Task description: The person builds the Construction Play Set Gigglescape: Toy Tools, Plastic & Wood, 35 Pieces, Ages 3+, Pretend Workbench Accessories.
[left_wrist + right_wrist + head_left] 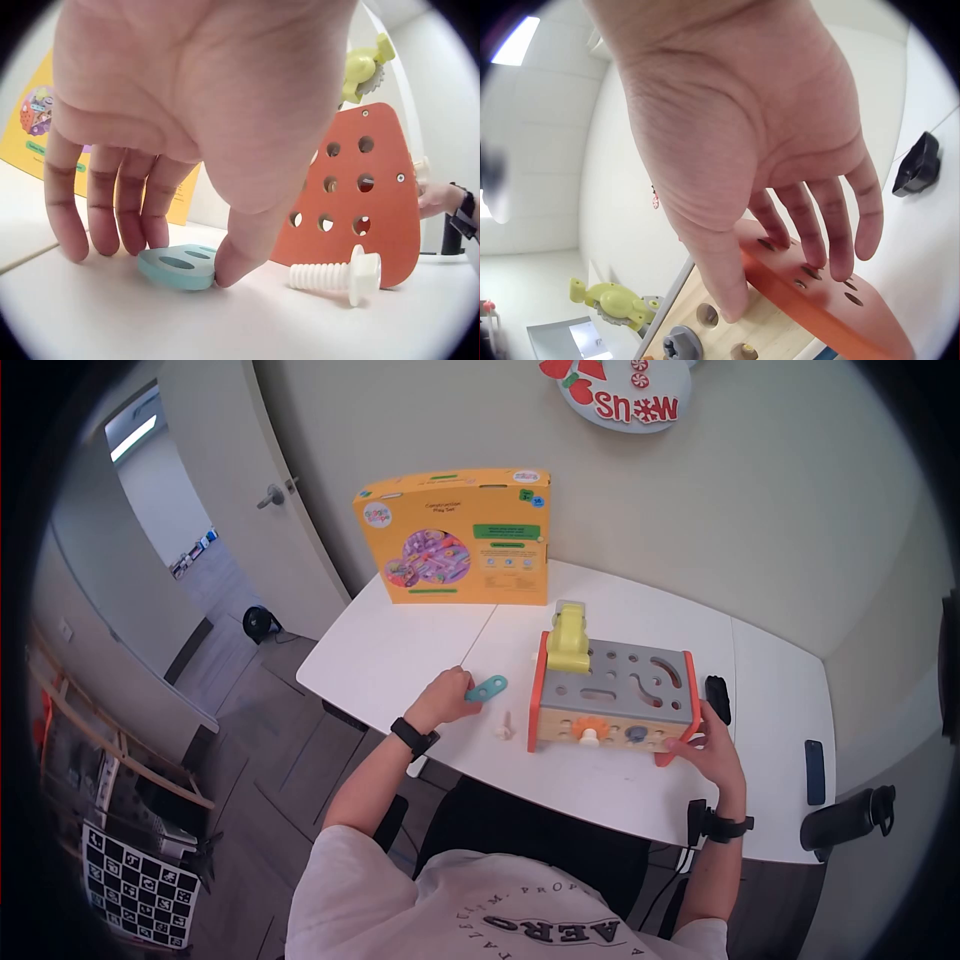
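Note:
The left hand [443, 698] pinches a flat teal piece with holes [487, 688] just left of the toy workbench [640, 678]; the left wrist view has the thumb at one end of the teal piece [178, 267] and a finger behind it, low over the white table. A white bolt [335, 277] lies on its side between that hand and the bench's orange side panel [352, 184]. At the bench's right end, the right hand [714, 751] grips the corner, thumb on the wooden front [763, 330], fingers against the orange panel [821, 300].
A yellow play-set box [460, 545] stands at the back of the table. On the bench top is a yellow-green saw-like toy [569, 638]. To the right are a black object [717, 700], a phone [815, 772] and a black bottle [846, 820] by the edge.

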Tool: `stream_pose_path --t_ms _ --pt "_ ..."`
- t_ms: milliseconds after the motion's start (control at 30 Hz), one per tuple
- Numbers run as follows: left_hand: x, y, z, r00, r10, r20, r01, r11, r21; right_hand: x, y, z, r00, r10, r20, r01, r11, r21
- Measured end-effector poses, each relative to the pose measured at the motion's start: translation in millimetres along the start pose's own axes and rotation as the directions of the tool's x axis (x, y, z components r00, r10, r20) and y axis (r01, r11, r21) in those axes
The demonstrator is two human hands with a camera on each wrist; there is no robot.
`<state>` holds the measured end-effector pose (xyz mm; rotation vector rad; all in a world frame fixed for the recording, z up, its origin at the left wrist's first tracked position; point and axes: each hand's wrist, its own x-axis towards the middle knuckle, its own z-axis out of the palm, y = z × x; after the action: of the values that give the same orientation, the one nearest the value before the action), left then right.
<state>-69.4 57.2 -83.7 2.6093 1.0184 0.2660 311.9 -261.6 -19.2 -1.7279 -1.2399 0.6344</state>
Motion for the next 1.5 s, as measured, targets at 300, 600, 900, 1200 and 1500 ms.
stream_pose_path --t_ms 300,600,900,1200,1500 --pt "-38 83 -44 0.960 0.268 0.074 -0.228 0.911 -0.343 3 6 -1 0.999 -0.037 0.003 0.037 0.999 -0.018" --pt "-22 72 36 0.916 0.390 0.091 -0.355 0.895 -0.269 -5 -5 -6 0.999 0.024 0.028 -0.022 0.998 -0.054" --pt "-88 132 -84 0.974 0.225 0.004 -0.197 0.861 -0.469 -40 -48 -31 0.975 -0.126 -0.182 0.034 0.898 -0.439" --pt "-54 253 -103 0.836 0.535 -0.125 -0.528 0.721 -0.449 -50 -78 -34 0.946 -0.293 -0.136 0.254 0.935 -0.245" --pt "49 300 -32 0.818 0.536 -0.210 -0.571 0.708 -0.416 -53 -70 -42 0.939 -0.304 -0.162 0.273 0.944 -0.188"
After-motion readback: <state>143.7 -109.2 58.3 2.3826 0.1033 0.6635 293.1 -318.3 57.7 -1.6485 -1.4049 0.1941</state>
